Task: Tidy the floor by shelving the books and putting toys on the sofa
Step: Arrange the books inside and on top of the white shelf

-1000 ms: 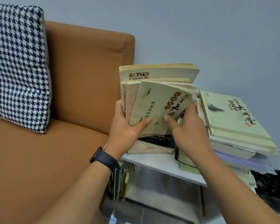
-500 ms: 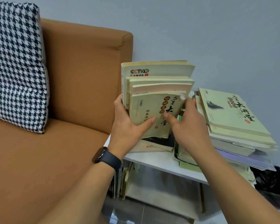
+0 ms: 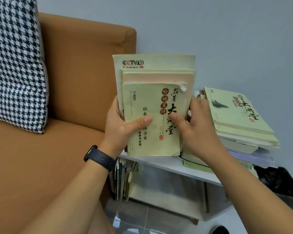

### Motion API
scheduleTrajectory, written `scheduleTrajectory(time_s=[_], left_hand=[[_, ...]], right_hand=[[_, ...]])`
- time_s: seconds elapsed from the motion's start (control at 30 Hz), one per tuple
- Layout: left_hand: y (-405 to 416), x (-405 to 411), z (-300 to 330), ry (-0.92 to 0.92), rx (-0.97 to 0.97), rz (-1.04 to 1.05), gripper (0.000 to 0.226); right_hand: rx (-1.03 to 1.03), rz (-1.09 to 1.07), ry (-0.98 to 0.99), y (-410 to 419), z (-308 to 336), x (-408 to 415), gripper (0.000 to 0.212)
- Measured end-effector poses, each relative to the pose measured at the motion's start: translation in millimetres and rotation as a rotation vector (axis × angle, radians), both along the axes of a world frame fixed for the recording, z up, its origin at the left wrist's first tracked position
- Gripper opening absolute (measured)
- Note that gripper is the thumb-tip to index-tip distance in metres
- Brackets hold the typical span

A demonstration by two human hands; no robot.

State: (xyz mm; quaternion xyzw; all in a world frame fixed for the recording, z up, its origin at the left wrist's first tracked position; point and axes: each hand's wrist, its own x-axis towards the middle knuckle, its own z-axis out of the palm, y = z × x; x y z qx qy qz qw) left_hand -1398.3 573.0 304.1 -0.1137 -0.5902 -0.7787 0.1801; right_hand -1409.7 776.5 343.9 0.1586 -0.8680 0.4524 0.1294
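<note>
Head view: my left hand (image 3: pixel 123 130) and right hand (image 3: pixel 194 130) clamp the upright books (image 3: pixel 152 102) above the shelf's (image 3: pixel 161 164) left edge; soft, floppy paperbacks, best squeezed by both sides.

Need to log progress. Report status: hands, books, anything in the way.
Left hand and right hand both grip upright bundle of books above white shelf. Leaning book stack crowds shelf's right side.

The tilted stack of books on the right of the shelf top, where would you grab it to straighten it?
Take the tilted stack of books by its two long sides, from above: it leans right, overhanging the white shelf, so support the low right edge.
</note>
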Motion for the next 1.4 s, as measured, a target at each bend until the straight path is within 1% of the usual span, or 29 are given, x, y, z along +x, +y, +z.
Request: scheduleTrajectory(time_s=[0.07,0.17,0.27,0.37,0.4,0.47,0.5,0.57,0.63,0.7,0.73,0.77,0.8,0.83,0.9,0.97,1.0,1.03,1.07,1.13,1.17,1.2,1.27,1.3,1.4], left_hand=[[-1,1,5,0.005,0.060,-0.078,0.070],[-3,5,10,-0.017,0.078,-0.166,0.078],[-2,13,12,-0.024,0.072,-0.218,0.082],[6,25,11,0.039,0.041,-0.221,0.086],[12,31,7,0.058,0.033,-0.211,0.088],[27,45,-6,0.062,0.041,-0.190,0.087],[34,52,-13,0.050,0.050,-0.181,0.083],[45,60,-21,0.008,0.029,-0.186,0.068],[50,61,-23,-0.002,-0.063,-0.235,0.050],[52,59,-21,-0.007,-0.129,-0.285,0.045],[49,56,-20,-0.019,-0.172,-0.269,0.043],[47,53,-20,-0.031,-0.244,-0.263,0.037],[43,49,-20,-0.048,-0.355,-0.281,0.028],[43,47,-22,-0.082,-0.507,-0.339,0.020],[51,49,-27,-0.153,-0.856,-0.537,0.014],[67,58,-44,-0.174,-1.117,-0.689,0.022],[74,63,-51,-0.210,-1.182,-0.744,0.030],[77,66,-54,-0.260,-1.211,-0.802,0.036],[77,67,-54,-0.330,-1.191,-0.857,0.040],[71,68,-53,-0.509,-1.072,-0.947,0.048],[69,68,-54,-0.534,-1.093,-0.939,0.054],[70,68,-59,-0.512,-1.201,-0.864,0.063],[74,69,-72,-0.436,-1.510,-0.600,0.075],[76,69,-79,-0.426,-1.580,-0.485,0.075],[81,65,-90,-0.435,-1.571,-0.276,0.065]], right_hand=[[-0.124,0.095,-0.038,4,4,7,0.056],[-0.254,0.255,-0.125,12,12,28,0.065],[-0.268,0.316,-0.106,21,15,49,0.073],[-0.287,0.295,-0.079,27,12,67,0.087],[-0.289,0.294,-0.091,31,11,72,0.087],[-0.256,0.302,-0.136,44,10,81,0.077],[-0.229,0.299,-0.176,52,9,85,0.071],[-0.196,0.272,-0.271,69,3,93,0.063],[-0.192,0.259,-0.368,84,-7,102,0.059],[-0.165,0.266,-0.479,98,-21,113,0.056],[-0.119,0.277,-0.532,102,-30,116,0.055],[-0.048,0.280,-0.582,108,-41,120,0.054],[0.029,0.279,-0.620,112,-52,122,0.053],[0.091,0.270,-0.645,114,-62,125,0.052],[0.168,0.243,-0.666,115,-87,133,0.048],[0.222,0.243,-0.697,115,-113,144,0.047],[0.232,0.250,-0.713,115,-125,147,0.046],[0.227,0.263,-0.737,114,-137,149,0.046],[0.218,0.288,-0.761,112,-146,146,0.046],[0.209,0.323,-0.789,107,-159,135,0.050],[0.206,0.326,-0.801,105,-165,130,0.051],[0.211,0.324,-0.810,103,-169,125,0.051],[0.221,0.330,-0.821,98,-176,113,0.049],[0.227,0.329,-0.831,96,-179,105,0.049],[0.198,0.282,-0.815,90,-186,81,0.053]])
